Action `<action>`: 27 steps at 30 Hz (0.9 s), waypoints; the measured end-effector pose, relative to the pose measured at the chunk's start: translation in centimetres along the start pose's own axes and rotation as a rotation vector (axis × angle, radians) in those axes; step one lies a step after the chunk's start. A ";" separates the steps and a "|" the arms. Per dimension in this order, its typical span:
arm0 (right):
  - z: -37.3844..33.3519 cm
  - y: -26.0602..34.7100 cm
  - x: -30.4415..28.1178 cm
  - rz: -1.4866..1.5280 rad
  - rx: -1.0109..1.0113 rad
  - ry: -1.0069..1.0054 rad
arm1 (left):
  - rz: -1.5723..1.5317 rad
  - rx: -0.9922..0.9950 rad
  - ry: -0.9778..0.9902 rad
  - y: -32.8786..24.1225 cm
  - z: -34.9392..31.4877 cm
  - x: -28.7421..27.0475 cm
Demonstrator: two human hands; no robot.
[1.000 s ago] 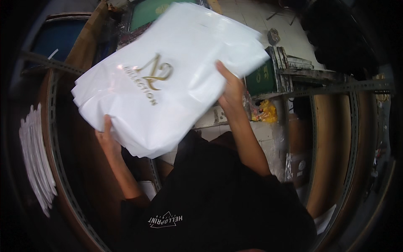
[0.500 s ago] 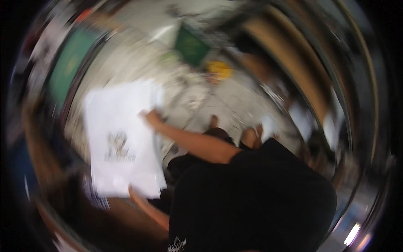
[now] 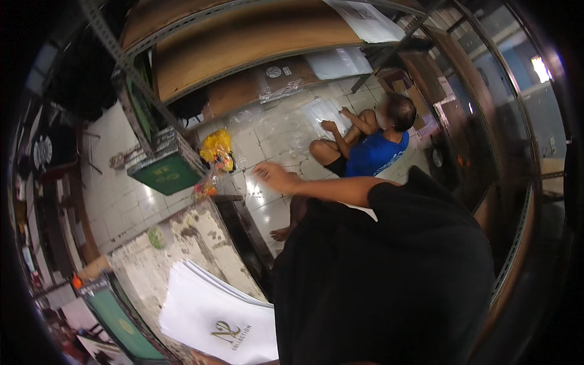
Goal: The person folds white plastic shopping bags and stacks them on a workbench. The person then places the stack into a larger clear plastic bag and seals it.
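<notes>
Hanging over the tiled floor, the person's right hand is empty, its blurred fingers loosely parted and slightly bent, the arm stretched leftward from a black shirt. Of the left hand, only a sliver shows at the near edge, against the near side of the white bags; whether it pinches them or merely touches them cannot be told.

The bags form a flat stack at the near left, with a gold-and-dark print facing up and several layers showing along the far edge. They lie over a worn, stained table; whether they rest fully on it is unclear. A green frame stands just left of them, and another green panel is beyond the table's far side. Near that panel, a crumpled yellow bag is on the floor.

On the far right, a co-worker in a blue shirt sits on the floor, both hands close to white sheets. Behind, a metal-framed shelf crosses the far side, with a white stack at its right end.
</notes>
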State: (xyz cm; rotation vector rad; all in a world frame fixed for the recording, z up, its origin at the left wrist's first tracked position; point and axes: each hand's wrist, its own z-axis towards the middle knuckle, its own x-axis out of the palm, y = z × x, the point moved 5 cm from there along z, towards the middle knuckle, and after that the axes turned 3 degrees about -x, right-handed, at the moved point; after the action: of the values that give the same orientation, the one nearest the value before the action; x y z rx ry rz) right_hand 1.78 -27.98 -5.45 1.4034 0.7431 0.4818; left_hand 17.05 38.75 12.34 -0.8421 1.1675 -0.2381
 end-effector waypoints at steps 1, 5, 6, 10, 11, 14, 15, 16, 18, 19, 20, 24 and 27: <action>1.7 0.5 -4.9 -0.204 -0.066 -0.128 | -0.074 0.054 0.057 -2.0 0.0 1.3; 6.6 -1.9 -26.1 -0.518 -0.062 -0.508 | 0.049 0.305 0.299 -22.2 -8.3 12.2; 8.0 -1.4 -30.7 -0.632 -0.123 -0.563 | 0.063 0.341 0.367 -25.3 -10.7 14.2; 15.7 -3.9 -48.9 -0.965 -0.020 -0.677 | -0.008 0.436 0.670 -32.0 -17.4 22.2; 17.7 -4.3 -53.4 -0.993 0.033 -0.724 | 0.011 0.450 0.709 -32.3 -18.2 23.9; 23.6 -6.0 -65.7 -1.077 0.127 -0.869 | 0.302 0.337 0.815 -39.4 -25.7 27.5; 24.8 -6.9 -69.1 -1.099 0.140 -0.905 | 0.264 0.461 0.852 -38.2 -25.8 30.2; 26.0 -7.7 -72.6 -1.121 0.153 -0.941 | 0.226 0.585 0.888 -37.2 -25.5 32.8; 28.3 -9.2 -77.1 -1.161 0.151 -0.908 | 0.396 0.773 0.996 -39.1 -28.1 37.0; 29.1 -9.7 -78.8 -1.172 0.144 -0.853 | 0.469 0.887 1.018 -40.7 -29.8 38.9; 29.5 -10.7 -80.1 -1.180 0.140 -0.806 | 0.540 1.010 1.040 -42.5 -31.5 40.4; 31.6 -12.0 -82.4 -1.237 0.005 -0.656 | 0.588 0.734 1.218 -47.6 -36.8 44.7; 32.5 -12.4 -83.5 -1.239 -0.037 -0.657 | 0.384 0.743 1.232 -47.0 -38.4 50.1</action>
State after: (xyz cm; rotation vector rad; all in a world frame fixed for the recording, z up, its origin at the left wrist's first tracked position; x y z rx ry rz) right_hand -34.16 -110.93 -2.63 0.7475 0.8753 -0.8835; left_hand 15.37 -39.51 3.87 0.3126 2.1286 -0.8755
